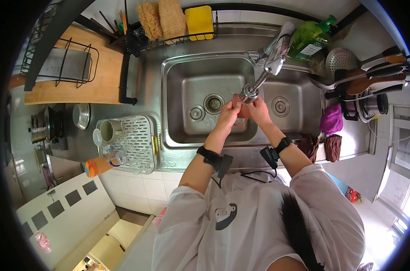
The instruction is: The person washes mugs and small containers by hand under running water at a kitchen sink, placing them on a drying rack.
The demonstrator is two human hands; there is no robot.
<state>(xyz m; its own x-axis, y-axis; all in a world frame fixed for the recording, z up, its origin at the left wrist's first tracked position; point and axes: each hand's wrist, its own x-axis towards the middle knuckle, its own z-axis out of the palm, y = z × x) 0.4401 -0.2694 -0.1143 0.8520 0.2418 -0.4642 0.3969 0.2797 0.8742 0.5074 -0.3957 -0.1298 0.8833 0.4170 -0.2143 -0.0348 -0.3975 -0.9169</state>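
Both hands are over the large left basin of a stainless steel double sink (pixel 177 101), beneath the faucet head (pixel 249 94). Between them is a pinkish-red item (pixel 243 111), perhaps a cup or its lid, with a thin loop at its lower edge; the faucet and fingers partly cover it. My left hand (pixel 230 115) grips its left side, fingers curled. My right hand (pixel 258 110) holds its right side near the divider between the basins. Water drops lie in the basin around the drain (pixel 214 103).
Left of the sink a drying rack (pixel 153 135) holds a mug (pixel 110 130), clear glassware and an orange-capped bottle (pixel 97 166). Behind stand loofahs (pixel 172 21), a yellow sponge cloth (pixel 199 23) and a green soap bottle (pixel 308 40). Utensils (pixel 360 79) and a purple cloth (pixel 331 119) hang at right.
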